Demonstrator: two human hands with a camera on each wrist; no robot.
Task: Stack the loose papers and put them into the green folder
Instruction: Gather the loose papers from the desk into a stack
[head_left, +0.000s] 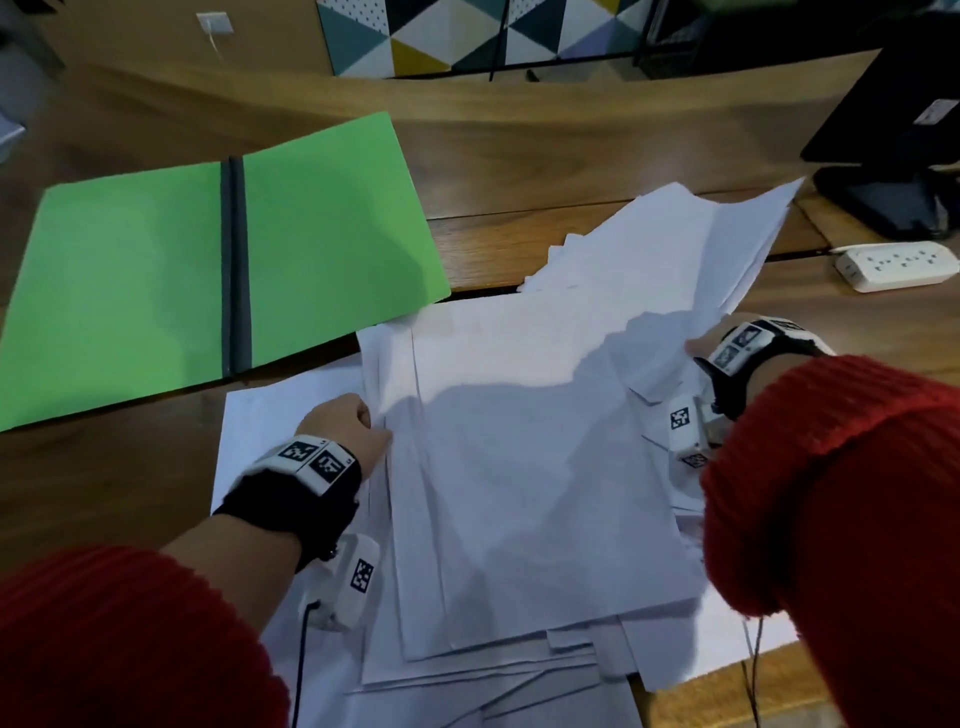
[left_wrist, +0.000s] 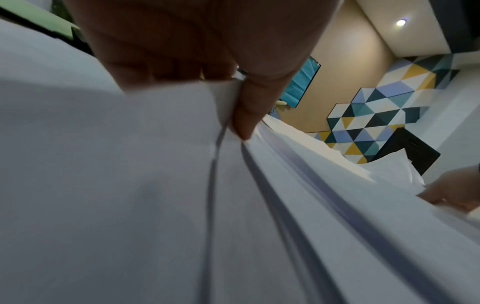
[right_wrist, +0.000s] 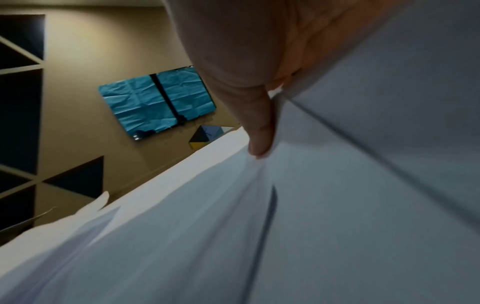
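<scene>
Gripping the loose white paper sheets (head_left: 519, 441) at opposite edges, left hand (head_left: 345, 426) and right hand (head_left: 698, 345) pinch them; open green card folder (head_left: 130, 280) lies far-left, white power strip (head_left: 896, 265) far-right.

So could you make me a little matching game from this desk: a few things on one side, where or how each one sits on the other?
Things:
1. flat green card folder
2. loose white paper sheets
3. white plastic power strip
4. left hand

States:
A. far right on the desk
B. lying open
C. messy pile
D. pinching the pile's left edge

Pairs: 1-B, 2-C, 3-A, 4-D
</scene>
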